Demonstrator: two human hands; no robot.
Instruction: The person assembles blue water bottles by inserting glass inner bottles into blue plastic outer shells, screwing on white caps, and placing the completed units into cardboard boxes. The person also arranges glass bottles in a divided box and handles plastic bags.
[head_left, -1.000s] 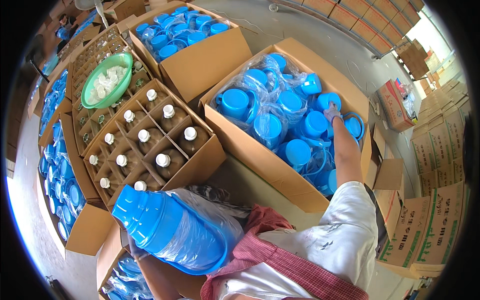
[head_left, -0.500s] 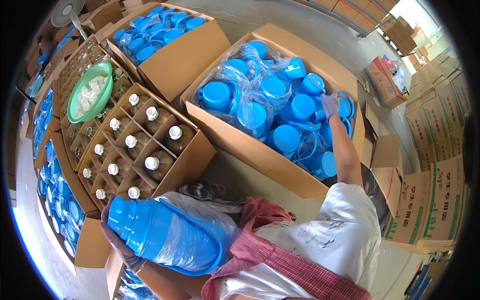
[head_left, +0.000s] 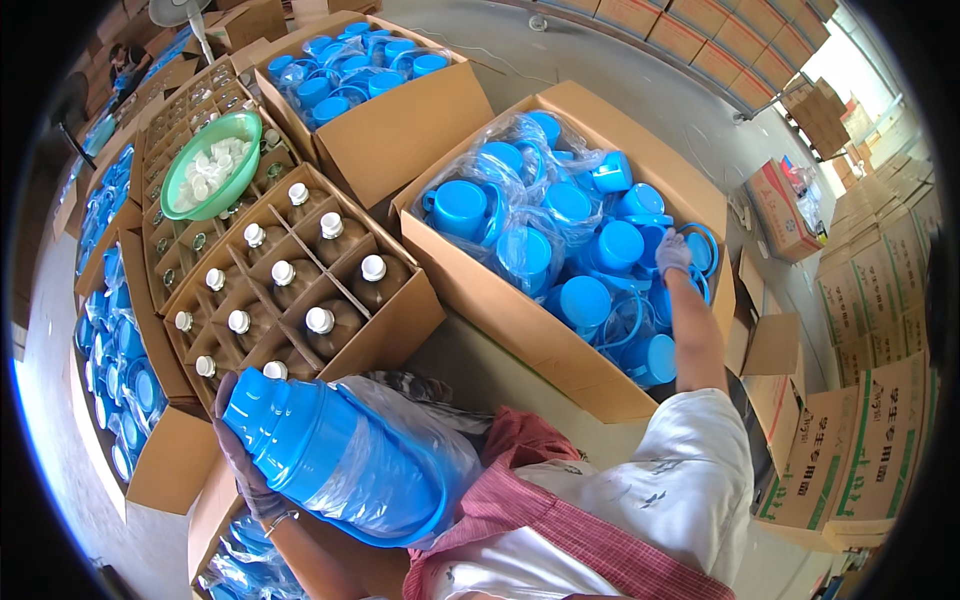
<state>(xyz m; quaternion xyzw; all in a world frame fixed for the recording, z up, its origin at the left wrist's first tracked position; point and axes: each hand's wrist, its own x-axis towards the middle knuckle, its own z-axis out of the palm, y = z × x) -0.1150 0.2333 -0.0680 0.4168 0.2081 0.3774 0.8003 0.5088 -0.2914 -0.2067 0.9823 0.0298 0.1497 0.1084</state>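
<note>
A blue plastic flask shell [head_left: 300,440] with a stepped top and side handle lies tilted against my front, partly wrapped in clear film. My gloved left hand [head_left: 245,460] supports it from the left, its fingers along the top end. My right arm is stretched out to a large cardboard box [head_left: 520,318] filled with similar blue shells [head_left: 583,302]. At the box's right end, my gloved right hand [head_left: 673,252] has its fingers bent onto a blue shell [head_left: 651,238] among the loose handles. The fingertips are partly hidden there.
Left of the big box stands a divided carton [head_left: 385,335] of white-capped bottles [head_left: 320,320]. A green bowl [head_left: 250,165] of white caps rests on another divided carton. More boxes of blue shells [head_left: 345,75] stand behind and left. Stacked cartons [head_left: 880,430] line the right.
The whole view has shifted, so the boxes sit lower and farther right. My right hand has drawn slightly toward me at the blue shell. My left hand still supports the film-wrapped shell.
</note>
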